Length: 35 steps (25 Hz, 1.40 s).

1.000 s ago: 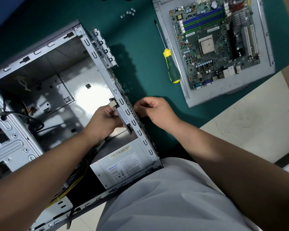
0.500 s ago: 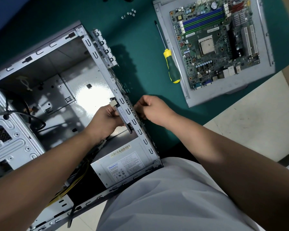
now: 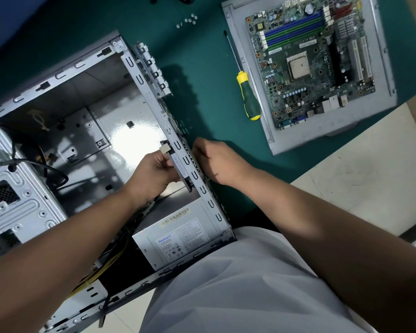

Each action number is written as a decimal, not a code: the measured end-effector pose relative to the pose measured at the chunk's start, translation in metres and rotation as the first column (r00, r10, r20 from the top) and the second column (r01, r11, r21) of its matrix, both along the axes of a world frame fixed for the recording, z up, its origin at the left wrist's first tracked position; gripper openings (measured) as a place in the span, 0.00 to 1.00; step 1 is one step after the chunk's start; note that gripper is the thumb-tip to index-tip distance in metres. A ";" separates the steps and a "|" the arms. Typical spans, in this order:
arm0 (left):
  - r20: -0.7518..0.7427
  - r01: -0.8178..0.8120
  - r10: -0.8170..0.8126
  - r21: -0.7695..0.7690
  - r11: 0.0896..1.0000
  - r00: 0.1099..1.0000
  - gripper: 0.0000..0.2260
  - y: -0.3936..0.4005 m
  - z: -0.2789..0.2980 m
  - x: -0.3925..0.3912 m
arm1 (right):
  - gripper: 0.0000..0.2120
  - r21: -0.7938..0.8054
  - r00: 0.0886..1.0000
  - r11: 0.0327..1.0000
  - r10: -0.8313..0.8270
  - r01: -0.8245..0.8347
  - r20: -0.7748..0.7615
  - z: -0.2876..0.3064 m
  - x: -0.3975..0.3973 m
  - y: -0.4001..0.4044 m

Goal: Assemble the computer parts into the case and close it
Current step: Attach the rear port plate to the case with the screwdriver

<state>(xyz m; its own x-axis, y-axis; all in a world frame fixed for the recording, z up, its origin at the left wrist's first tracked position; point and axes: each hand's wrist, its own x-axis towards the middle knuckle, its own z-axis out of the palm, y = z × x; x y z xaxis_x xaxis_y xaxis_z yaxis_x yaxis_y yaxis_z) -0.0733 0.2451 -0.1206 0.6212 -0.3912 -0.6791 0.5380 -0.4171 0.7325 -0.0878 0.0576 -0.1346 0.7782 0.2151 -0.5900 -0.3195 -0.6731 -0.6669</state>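
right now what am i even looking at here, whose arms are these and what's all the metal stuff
No machine here: a head-worn camera looks down at a person's own two arms. The grey box is an open computer case lying on a green table. The left hand holds a small dark part against the inside of the case wall; the right hand is curled at the outside. A power supply sits inside. A screwdriver, loose screws and a motherboard on a grey panel wait beside.

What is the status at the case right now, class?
Left hand grips a small part inside the case wall. Right hand curled against the wall's outside. Motherboard not yet in. Nothing blocking.
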 end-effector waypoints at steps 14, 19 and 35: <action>0.012 0.037 -0.037 -0.002 0.999 0.999 0.03 0.006 -0.015 -0.001 | 0.20 -0.702 0.960 0.684 0.005 0.200 0.279 0.001 0.040 -0.059; 0.021 0.046 -0.045 -0.026 0.999 0.999 0.04 0.009 -0.013 0.000 | 0.25 -0.663 0.953 0.728 0.046 0.174 0.301 -0.004 0.032 -0.064; 0.004 -0.004 0.004 -0.052 0.999 1.000 0.02 0.009 -0.017 -0.004 | 0.16 0.031 0.577 0.925 -0.263 0.379 0.773 0.068 0.024 -0.051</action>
